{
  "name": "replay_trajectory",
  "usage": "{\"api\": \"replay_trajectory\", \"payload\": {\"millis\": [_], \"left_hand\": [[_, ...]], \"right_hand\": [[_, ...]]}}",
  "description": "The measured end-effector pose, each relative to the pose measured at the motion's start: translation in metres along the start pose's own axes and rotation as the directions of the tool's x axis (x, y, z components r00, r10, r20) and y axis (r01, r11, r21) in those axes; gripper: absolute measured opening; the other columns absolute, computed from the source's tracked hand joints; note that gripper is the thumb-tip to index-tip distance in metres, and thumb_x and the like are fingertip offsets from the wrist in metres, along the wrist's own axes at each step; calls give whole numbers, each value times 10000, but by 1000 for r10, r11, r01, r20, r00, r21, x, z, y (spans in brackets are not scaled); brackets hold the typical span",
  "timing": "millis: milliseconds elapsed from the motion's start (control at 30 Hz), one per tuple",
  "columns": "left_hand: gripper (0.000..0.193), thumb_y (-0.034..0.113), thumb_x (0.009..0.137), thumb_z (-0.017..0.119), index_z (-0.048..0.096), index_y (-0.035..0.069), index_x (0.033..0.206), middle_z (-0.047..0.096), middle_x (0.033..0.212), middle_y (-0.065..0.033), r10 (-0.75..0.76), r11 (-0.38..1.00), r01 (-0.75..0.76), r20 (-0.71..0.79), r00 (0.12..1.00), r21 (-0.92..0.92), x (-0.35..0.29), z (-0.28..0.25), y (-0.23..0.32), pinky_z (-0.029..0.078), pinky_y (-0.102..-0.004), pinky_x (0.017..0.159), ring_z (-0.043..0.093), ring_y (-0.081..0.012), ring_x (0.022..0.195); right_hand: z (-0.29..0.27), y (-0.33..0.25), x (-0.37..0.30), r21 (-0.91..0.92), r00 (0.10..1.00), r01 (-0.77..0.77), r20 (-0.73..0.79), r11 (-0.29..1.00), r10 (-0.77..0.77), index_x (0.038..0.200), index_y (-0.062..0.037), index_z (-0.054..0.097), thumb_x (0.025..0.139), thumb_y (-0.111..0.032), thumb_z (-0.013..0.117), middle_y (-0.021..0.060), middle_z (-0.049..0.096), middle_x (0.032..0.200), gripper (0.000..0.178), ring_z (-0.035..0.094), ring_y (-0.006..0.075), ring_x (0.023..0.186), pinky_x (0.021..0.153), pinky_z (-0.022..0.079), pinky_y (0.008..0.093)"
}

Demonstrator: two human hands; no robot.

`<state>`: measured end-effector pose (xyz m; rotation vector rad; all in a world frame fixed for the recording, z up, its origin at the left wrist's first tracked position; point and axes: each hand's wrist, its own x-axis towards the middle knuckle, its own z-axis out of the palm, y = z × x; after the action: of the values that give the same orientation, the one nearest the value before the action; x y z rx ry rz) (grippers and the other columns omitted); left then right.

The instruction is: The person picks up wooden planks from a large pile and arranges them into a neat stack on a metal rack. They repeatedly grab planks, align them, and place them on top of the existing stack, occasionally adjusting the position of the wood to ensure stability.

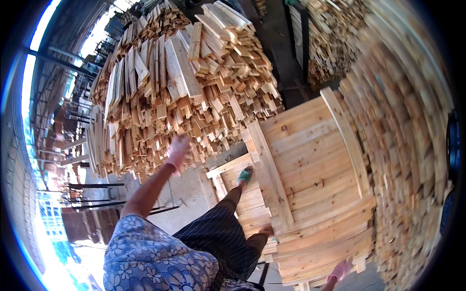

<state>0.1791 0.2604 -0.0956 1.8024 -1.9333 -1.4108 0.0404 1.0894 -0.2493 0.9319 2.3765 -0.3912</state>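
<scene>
My left hand (179,149), in a pink glove, is raised in front of the stack of short boards (174,72). Motion smears its fingers, and whether it touches a board cannot be told. Down at the lower right, my right hand (342,269), also pink-gloved, is beside the near edge of the wooden panels, fingers stretched out and nothing visible in it. A wooden panel (306,160) of planks with raised battens lies to my right on top of other panels. Under my green-shod foot (245,175) is a lower slatted wooden panel (242,199).
A tall wall of stacked timber (403,145) runs along the right side. Another wood pile (335,43) stands at the far right, past a dark post (301,43). Dark metal bars (97,203) stick out at the left, above the concrete floor (187,194).
</scene>
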Motion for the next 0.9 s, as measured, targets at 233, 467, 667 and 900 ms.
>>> {"api": "replay_trajectory", "payload": {"millis": [233,467,667,900], "left_hand": [[1044,501,845,726,127,80,1589,394,1447,-321,131,964,-98,-117,984,249,167,-36,135,588,-409,864,592,-370,1157],[998,151,870,760,72,127,1592,541,1300,-274,110,937,-69,101,989,-341,199,4,174,625,-376,783,646,-292,1098],[1022,257,829,781,113,93,1585,607,1225,-243,209,886,-176,29,977,-430,229,-86,161,575,-456,842,680,-345,1026],[972,490,759,712,323,99,1560,350,1462,-359,48,980,-27,-102,994,197,268,-2,229,422,-537,1085,377,-540,1364]], "right_hand": [[142,-419,-200,325,252,909,70,261,-965,1375,13,552,1031,-219,546,177,607,1324,415,541,317,1270,1089,412,394],[286,-769,-315,535,-57,845,69,-11,-996,1455,-90,457,979,-144,589,162,543,1413,497,524,310,1313,1042,483,348],[305,-872,-497,426,280,845,164,324,-946,1389,-55,508,935,-568,581,305,516,1418,689,529,448,1288,1031,462,468],[277,-904,-526,220,394,846,356,486,-847,1491,0,372,835,-818,491,339,543,1380,1055,535,452,1302,1067,431,486]]}}
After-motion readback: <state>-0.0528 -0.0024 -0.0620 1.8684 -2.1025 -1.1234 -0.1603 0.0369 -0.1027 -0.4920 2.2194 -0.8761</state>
